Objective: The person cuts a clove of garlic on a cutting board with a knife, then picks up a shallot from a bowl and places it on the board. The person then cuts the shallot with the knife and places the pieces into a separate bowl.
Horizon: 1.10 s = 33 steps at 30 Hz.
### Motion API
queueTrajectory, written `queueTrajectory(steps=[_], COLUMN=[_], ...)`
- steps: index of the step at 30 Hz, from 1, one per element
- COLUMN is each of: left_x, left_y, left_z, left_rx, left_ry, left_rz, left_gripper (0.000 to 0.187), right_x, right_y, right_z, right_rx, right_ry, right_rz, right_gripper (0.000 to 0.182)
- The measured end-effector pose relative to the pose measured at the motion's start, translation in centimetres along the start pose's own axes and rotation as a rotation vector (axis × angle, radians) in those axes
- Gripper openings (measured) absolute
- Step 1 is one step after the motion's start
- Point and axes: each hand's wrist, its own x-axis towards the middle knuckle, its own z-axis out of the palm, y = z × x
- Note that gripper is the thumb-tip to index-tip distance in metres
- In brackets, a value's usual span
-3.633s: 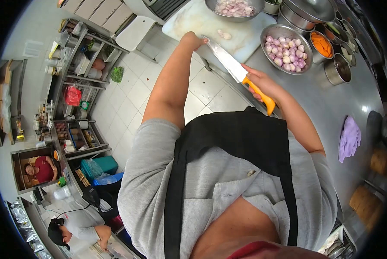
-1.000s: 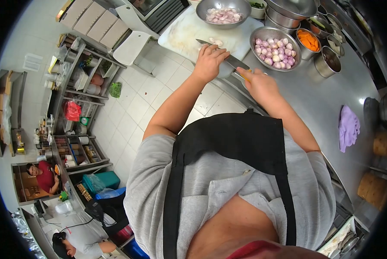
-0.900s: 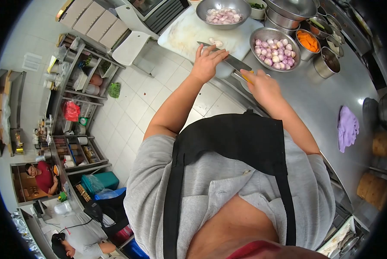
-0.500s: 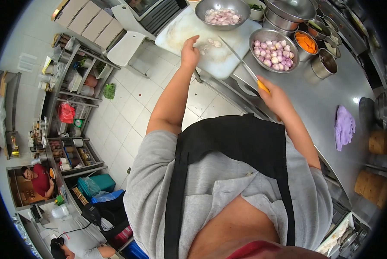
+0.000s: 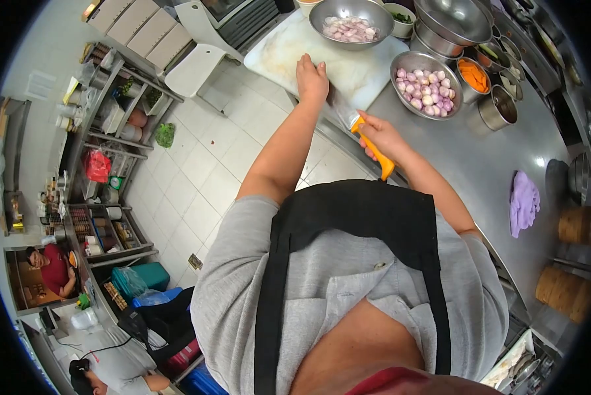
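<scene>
My right hand (image 5: 382, 139) is wrapped round the yellow handle of a knife (image 5: 368, 141). Its blade, blurred by motion, slants up toward my left hand (image 5: 313, 80). That hand is over the near edge of the white cutting board (image 5: 276, 56), fingers stretched out and thumb apart; its palm side is hidden. Sliced shallots (image 5: 351, 29) lie in a metal bowl (image 5: 351, 46) at the board's far side. To the right, whole peeled shallots (image 5: 427, 92) fill another metal bowl (image 5: 396, 78).
Right of the bowls stand a pot of orange pieces (image 5: 473, 74) and a metal pot (image 5: 498, 110). Stacked pans (image 5: 453, 23) are behind. A purple cloth (image 5: 525, 204) lies on the steel counter (image 5: 467, 155). Shelves, a white chair (image 5: 193, 69) and two other people are leftward.
The knife has swung from over the board to its near edge, by my left hand. My left hand has shifted right and nearer. The few pieces on the board no longer show.
</scene>
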Motion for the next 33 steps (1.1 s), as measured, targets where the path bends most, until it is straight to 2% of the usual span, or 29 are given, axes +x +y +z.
queueTrajectory(steps=[2, 6, 8, 12, 14, 18, 20, 22, 23, 25, 26, 28, 29, 30, 32, 33], left_x=[-0.4, -0.2, 0.2, 3.3, 5.9, 11.4, 14.2, 16.2, 15.5, 14.5, 15.8, 16.6, 17.6, 16.9, 14.7, 14.8], left_y=[0.3, -0.2, 0.6, 4.8, 8.4, 13.2, 12.8, 10.6, 11.0, 12.0, 11.6, 12.1, 11.4, 11.0, 12.1, 13.2], left_z=[0.0, -0.2, -0.7, -1.0, -0.9, 1.4, 3.7, 5.8, 5.9, 6.0, 6.1, 7.1, 7.8, 8.7, 9.9, 10.4], left_rx=[0.097, 0.002, -0.044, -0.096, -0.197, -0.332, -0.461, -0.029, -0.034, 0.607, 0.356, -0.054, 0.16, 0.154, 0.894, 0.868], left_ry=[0.026, 0.06, 0.081, 0.185, 0.255, 0.319, 0.337, -0.01, -0.024, 0.047, 0.139, 0.139, -0.03, -0.036, 0.181, 0.086], left_rz=[-0.02, -0.101, -0.077, 0.036, 0.211, 0.306, 0.303, 0.202, 0.2, 0.332, 0.476, 0.479, 0.459, 0.463, 0.555, 0.631], left_gripper=[0.049, 0.044, 0.042, 0.039, 0.038, 0.035, 0.031, 0.029, 0.029, 0.026, 0.028, 0.03, 0.036, 0.036, 0.039, 0.043], right_x=[0.2, 0.0, -0.1, -2.4, -4.0, -7.4, -9.5, -12.3, -13.7, -16.4, -17.5, -19.2, -19.6, -20.0, -20.5, -20.6], right_y=[0.2, -0.7, -1.2, -4.1, -6.5, -8.2, -7.8, -7.2, -6.8, -6.0, -5.8, -5.1, -4.8, -4.6, -4.6, -4.6], right_z=[0.8, 1.7, 1.6, 0.7, -0.2, -3.4, -5.2, -6.6, -7.3, -8.9, -9.6, -10.5, -10.7, -11.1, -11.7, -11.8], right_rx=[-0.011, -0.004, -0.017, -0.086, -0.062, -0.05, -0.025, -0.038, -0.034, -0.036, -0.028, 0.068, 0.074, 0.083, 0.091, 0.109], right_ry=[-0.016, -0.071, -0.086, -0.03, 0.051, 0.149, 0.185, 0.297, 0.308, 0.429, 0.443, 0.573, 0.583, 0.629, 0.688, 0.692], right_rz=[-0.01, -0.025, -0.049, -0.161, -0.235, -0.326, -0.342, -0.368, -0.358, -0.384, -0.383, -0.425, -0.42, -0.452, -0.495, -0.516], right_gripper=[0.054, 0.051, 0.054, 0.05, 0.05, 0.05, 0.049, 0.049, 0.049, 0.049, 0.049, 0.048, 0.048, 0.048, 0.048, 0.047])
